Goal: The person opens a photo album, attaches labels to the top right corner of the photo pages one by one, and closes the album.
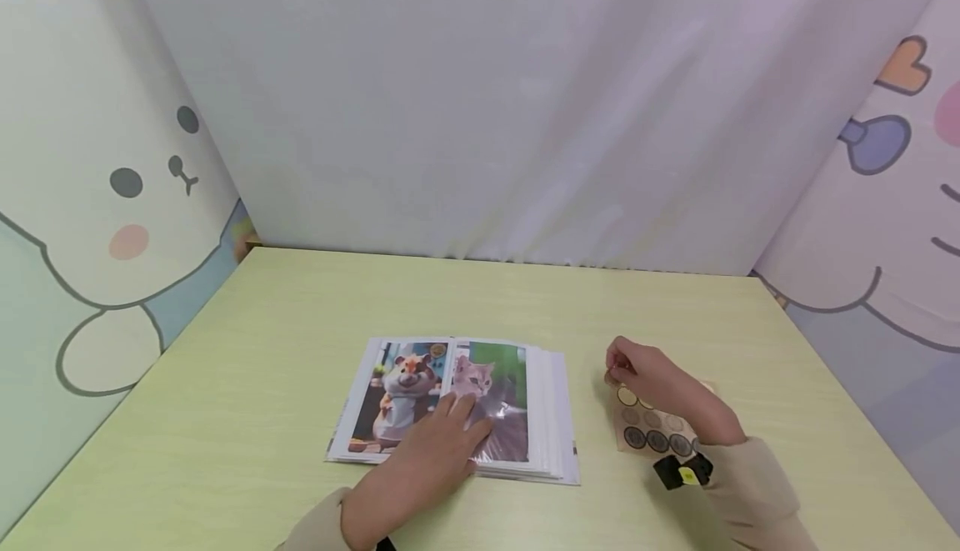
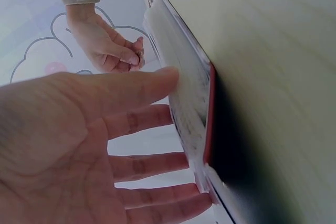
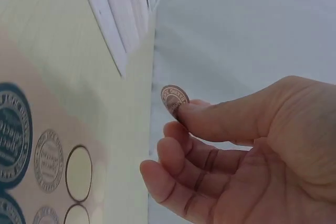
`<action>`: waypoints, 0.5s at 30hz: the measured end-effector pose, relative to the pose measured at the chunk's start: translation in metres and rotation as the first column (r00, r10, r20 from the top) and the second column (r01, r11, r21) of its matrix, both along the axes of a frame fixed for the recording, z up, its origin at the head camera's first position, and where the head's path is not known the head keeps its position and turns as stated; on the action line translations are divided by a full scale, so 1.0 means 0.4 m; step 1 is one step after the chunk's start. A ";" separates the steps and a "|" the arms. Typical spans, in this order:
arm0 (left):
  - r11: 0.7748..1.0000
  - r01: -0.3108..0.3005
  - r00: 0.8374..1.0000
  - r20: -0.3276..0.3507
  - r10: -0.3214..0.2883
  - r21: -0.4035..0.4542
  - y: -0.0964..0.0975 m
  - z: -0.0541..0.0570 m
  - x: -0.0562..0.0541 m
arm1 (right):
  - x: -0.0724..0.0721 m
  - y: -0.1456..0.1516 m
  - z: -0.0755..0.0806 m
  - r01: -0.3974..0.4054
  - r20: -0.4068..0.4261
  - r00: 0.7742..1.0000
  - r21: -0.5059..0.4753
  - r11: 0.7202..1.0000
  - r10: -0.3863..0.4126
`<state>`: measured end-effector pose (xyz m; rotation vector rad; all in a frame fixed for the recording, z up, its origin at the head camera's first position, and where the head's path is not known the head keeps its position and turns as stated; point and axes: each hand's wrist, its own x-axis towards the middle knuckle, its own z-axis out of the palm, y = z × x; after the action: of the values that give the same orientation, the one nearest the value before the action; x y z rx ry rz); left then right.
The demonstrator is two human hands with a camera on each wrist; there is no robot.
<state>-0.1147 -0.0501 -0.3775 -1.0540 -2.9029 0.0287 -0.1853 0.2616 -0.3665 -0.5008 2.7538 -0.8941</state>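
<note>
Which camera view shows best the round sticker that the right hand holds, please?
The right wrist view: the round sticker is close, its printed lettering visible, pinched in the right hand. The head and left wrist views show that hand from farther away; the sticker cannot be made out clearly in either.

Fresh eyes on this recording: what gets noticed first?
Probably the open photo album on the table, hamster picture on its left page, cat picture on its right, the left hand resting on it. Next, right of it, the right hand pinches a round sticker by the sticker sheet.
</note>
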 end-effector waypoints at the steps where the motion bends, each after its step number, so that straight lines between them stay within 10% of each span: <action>1: 1.000 0.000 1.000 -0.002 0.000 0.001 0.000 0.000 0.000 | -0.004 -0.010 0.003 -0.007 -0.002 1.000 -0.002 1.000 0.007; 15: 1.000 -0.005 1.000 0.009 0.005 -0.003 0.001 0.001 0.000 | -0.060 -0.147 0.021 -0.069 -0.082 0.995 -0.122 0.990 0.059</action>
<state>-0.1149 -0.0496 -0.3769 -1.0496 -2.9150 0.0281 -0.2094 0.2026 -0.3582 -0.6558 2.7451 -1.0574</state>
